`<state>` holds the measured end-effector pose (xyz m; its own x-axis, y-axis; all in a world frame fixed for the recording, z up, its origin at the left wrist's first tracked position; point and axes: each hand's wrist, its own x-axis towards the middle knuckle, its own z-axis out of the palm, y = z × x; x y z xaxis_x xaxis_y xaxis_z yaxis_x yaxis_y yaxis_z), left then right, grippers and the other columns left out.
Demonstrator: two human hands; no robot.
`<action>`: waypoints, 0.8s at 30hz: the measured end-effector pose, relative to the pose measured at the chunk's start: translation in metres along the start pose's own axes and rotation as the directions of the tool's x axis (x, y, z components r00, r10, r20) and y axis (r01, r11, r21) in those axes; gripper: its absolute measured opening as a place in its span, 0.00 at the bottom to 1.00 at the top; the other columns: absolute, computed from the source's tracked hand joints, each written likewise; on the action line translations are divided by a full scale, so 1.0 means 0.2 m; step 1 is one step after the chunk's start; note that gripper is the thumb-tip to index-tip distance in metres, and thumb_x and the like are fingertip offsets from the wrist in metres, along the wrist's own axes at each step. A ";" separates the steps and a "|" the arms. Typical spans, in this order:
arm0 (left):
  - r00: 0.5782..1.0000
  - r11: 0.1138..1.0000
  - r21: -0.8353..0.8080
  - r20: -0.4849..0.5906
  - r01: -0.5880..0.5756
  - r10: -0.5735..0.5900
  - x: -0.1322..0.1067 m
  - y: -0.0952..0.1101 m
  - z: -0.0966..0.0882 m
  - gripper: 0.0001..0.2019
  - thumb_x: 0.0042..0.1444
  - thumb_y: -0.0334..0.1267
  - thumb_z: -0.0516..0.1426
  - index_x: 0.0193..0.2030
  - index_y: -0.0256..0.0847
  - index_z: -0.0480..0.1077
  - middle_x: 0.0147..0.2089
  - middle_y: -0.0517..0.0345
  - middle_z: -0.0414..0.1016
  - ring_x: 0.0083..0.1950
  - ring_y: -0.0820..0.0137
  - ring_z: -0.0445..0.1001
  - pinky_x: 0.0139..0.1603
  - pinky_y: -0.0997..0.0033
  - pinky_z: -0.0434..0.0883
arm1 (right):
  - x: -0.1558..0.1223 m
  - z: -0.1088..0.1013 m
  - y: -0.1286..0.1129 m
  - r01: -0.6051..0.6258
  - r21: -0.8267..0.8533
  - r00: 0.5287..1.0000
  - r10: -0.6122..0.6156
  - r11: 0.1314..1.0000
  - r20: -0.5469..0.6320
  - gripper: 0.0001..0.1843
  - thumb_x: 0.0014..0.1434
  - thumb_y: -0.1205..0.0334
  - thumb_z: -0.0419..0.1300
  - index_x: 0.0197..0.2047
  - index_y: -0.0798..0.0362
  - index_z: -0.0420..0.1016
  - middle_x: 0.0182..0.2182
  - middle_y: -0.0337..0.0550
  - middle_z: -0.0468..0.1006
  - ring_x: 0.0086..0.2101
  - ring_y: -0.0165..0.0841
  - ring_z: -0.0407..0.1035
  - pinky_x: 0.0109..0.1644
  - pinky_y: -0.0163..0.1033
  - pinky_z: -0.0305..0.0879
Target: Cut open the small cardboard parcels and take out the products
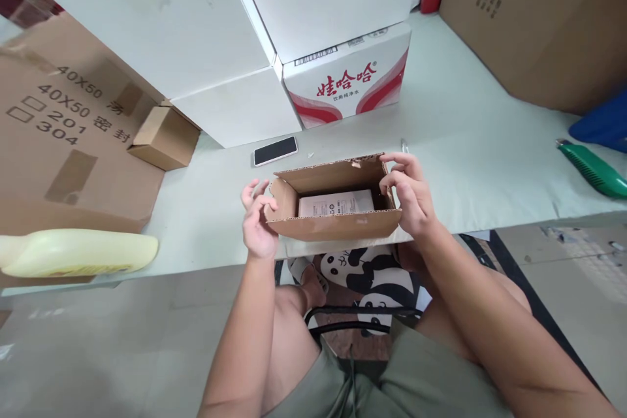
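Observation:
An open brown cardboard box rests at the table's front edge. Inside it lies a smaller pale box with dark print on one face. My left hand is closed on the cardboard box's left end, with the thumb and fingers at the upper rim. At the other end, my right hand pinches the right rim, its upper fingers at the far corner. The cardboard box's underside is hidden from view.
Behind lie a phone and a white-and-red carton. A small brown box and a pale yellow bottle are at left. On the right are a green-handled tool and a large brown carton.

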<state>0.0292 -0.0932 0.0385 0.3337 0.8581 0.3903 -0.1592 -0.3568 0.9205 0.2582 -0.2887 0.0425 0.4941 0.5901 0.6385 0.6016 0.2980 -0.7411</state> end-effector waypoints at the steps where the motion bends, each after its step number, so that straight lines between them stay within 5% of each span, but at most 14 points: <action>1: 1.000 1.000 0.012 -0.005 -0.013 0.014 0.01 0.02 -0.01 0.20 0.53 0.56 0.57 0.22 0.43 0.72 0.56 0.48 0.73 0.65 0.52 0.72 0.67 0.53 0.71 | 0.00 0.01 0.00 -0.016 0.007 1.000 0.016 1.000 -0.015 0.34 0.74 0.40 0.42 0.26 0.53 0.72 0.52 0.51 0.73 0.37 0.33 0.69 0.44 0.48 0.70; 5: 0.993 0.995 0.039 0.080 -0.094 0.091 0.10 0.20 -0.01 0.08 0.50 0.45 0.64 0.30 0.44 0.78 0.39 0.53 0.77 0.45 0.62 0.79 0.50 0.61 0.77 | 0.01 0.02 0.01 -0.060 0.025 0.998 0.060 0.998 0.018 0.35 0.73 0.37 0.42 0.26 0.52 0.70 0.52 0.54 0.72 0.41 0.38 0.72 0.45 0.50 0.73; 7: 0.960 0.981 0.128 0.261 -0.143 0.106 0.17 0.35 0.05 0.06 0.54 0.43 0.65 0.35 0.45 0.79 0.33 0.57 0.78 0.37 0.67 0.79 0.43 0.65 0.77 | 0.01 0.02 0.02 -0.060 0.043 0.998 0.059 0.997 0.018 0.35 0.72 0.37 0.42 0.26 0.52 0.70 0.52 0.54 0.72 0.47 0.41 0.73 0.48 0.51 0.73; 8: 0.903 0.960 0.225 0.426 -0.164 0.055 0.20 0.42 0.11 0.06 0.57 0.42 0.64 0.37 0.45 0.80 0.33 0.57 0.79 0.35 0.67 0.79 0.41 0.66 0.77 | 0.00 0.02 0.02 -0.053 0.052 0.999 0.053 0.997 0.013 0.35 0.72 0.37 0.42 0.26 0.52 0.71 0.52 0.54 0.72 0.50 0.43 0.73 0.49 0.52 0.74; 10: 0.669 0.866 0.423 0.728 -0.268 -0.149 0.27 0.53 0.24 0.09 0.61 0.43 0.61 0.42 0.44 0.81 0.38 0.55 0.84 0.37 0.65 0.81 0.42 0.64 0.79 | 0.00 0.02 0.02 -0.037 0.071 0.999 0.037 0.997 0.005 0.33 0.73 0.39 0.44 0.26 0.52 0.71 0.52 0.54 0.73 0.53 0.45 0.72 0.51 0.52 0.73; 13: 0.265 0.684 0.517 0.855 -0.515 -0.446 0.31 0.59 0.47 0.19 0.59 0.41 0.62 0.57 0.45 0.79 0.61 0.49 0.82 0.61 0.55 0.80 0.63 0.54 0.76 | 0.00 0.01 0.02 -0.045 0.077 0.999 0.044 0.996 0.005 0.32 0.73 0.39 0.45 0.27 0.52 0.72 0.52 0.55 0.73 0.54 0.45 0.72 0.53 0.53 0.73; 15: 0.094 0.611 0.485 0.824 -0.626 -0.558 0.31 0.57 0.59 0.30 0.58 0.40 0.63 0.69 0.49 0.72 0.73 0.49 0.73 0.71 0.50 0.73 0.69 0.49 0.71 | 0.00 0.00 0.02 -0.059 0.063 0.998 0.059 0.996 0.006 0.34 0.73 0.38 0.44 0.27 0.52 0.72 0.53 0.55 0.73 0.54 0.45 0.73 0.52 0.53 0.73; 16: 0.047 0.576 0.476 0.796 -0.665 -0.604 0.30 0.55 0.63 0.32 0.59 0.39 0.62 0.72 0.52 0.68 0.74 0.50 0.71 0.71 0.49 0.73 0.68 0.48 0.71 | -0.01 0.00 0.02 -0.060 0.060 0.998 0.060 0.996 0.008 0.34 0.73 0.37 0.43 0.27 0.51 0.72 0.53 0.55 0.73 0.54 0.45 0.73 0.52 0.52 0.73; 20: 0.003 0.473 0.463 0.717 -0.750 -0.697 0.25 0.45 0.72 0.31 0.57 0.30 0.60 0.67 0.57 0.73 0.66 0.54 0.79 0.57 0.52 0.82 0.57 0.53 0.76 | -0.01 0.00 0.01 -0.042 0.083 0.999 0.039 0.996 0.034 0.33 0.73 0.40 0.43 0.27 0.51 0.73 0.50 0.55 0.74 0.57 0.46 0.71 0.54 0.53 0.74; 24: 0.050 0.563 0.473 0.793 -0.678 -0.607 0.21 0.37 0.73 0.16 0.48 0.29 0.69 0.44 0.50 0.80 0.41 0.63 0.84 0.42 0.63 0.82 0.53 0.65 0.77 | -0.01 0.01 0.00 -0.026 0.079 0.999 0.022 0.997 0.049 0.32 0.74 0.42 0.41 0.26 0.51 0.71 0.47 0.55 0.73 0.58 0.46 0.70 0.54 0.52 0.73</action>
<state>0.1678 -0.1374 0.1248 0.8501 -0.0335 -0.5256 0.1241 -0.9571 0.2617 0.2558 -0.2883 0.0401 0.4762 0.6324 0.6110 0.5370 0.3410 -0.7716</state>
